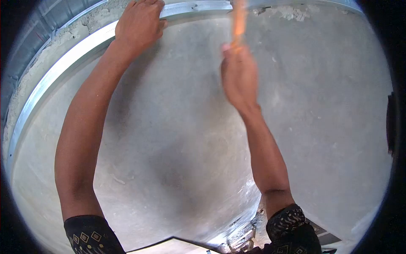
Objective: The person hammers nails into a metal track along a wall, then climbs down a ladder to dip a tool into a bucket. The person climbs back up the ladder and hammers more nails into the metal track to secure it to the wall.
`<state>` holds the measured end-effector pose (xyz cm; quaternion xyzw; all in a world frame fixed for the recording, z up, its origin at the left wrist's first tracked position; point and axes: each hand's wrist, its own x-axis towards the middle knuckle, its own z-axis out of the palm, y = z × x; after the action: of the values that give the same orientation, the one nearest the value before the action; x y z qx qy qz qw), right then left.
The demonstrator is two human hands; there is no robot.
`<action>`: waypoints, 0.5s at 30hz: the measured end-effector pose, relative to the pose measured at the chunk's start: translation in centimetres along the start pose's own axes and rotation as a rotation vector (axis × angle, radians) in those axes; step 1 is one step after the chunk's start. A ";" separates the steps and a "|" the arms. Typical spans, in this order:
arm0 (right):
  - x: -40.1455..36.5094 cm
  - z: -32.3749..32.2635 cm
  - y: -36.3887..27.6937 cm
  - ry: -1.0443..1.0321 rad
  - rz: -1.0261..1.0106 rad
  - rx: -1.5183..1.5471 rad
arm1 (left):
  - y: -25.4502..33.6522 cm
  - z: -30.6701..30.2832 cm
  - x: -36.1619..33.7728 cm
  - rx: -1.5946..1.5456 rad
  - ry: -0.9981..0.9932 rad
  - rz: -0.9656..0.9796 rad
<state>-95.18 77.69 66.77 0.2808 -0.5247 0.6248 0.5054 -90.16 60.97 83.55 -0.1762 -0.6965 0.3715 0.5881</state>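
Observation:
A long, shiny metal channel (63, 57) runs in a curve along the top edge of the grey wall, bent by the lens. My left hand (141, 23) is raised against this channel, its fingers curled at the metal and the fingertips partly hidden at the top of the view. To the right, my right hand (240, 76) is closed around the orange handle (239, 21) of a tool, upright and smeared by motion. The tool's head is cut off by the top edge, so its kind does not show.
Smooth grey wall (182, 127) fills most of the view. Rough mortar (82, 27) borders the channel, with ribbed metal sheeting (25, 46) beyond at upper left. Down below are loose pieces (243, 237) on the floor. A dark object (391, 125) stands at the right edge.

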 end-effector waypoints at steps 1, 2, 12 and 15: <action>-0.2 -1.0 -1.1 0.095 -0.016 0.105 | 0.1 0.1 -0.3 -0.004 -0.014 0.006; 0.0 -1.9 -3.0 0.253 -0.017 0.300 | 0.2 0.2 -0.2 -0.012 -0.064 -0.020; -1.1 0.0 0.9 -0.026 0.067 -0.073 | -0.1 0.5 0.0 -0.030 -0.031 -0.045; -0.3 -1.7 -1.8 0.303 0.081 0.578 | 0.1 0.6 0.0 -0.055 -0.069 -0.091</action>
<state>-93.12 79.10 66.67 0.2954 -0.2553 0.8022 0.4518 -90.70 60.82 83.43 -0.1474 -0.7336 0.3311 0.5749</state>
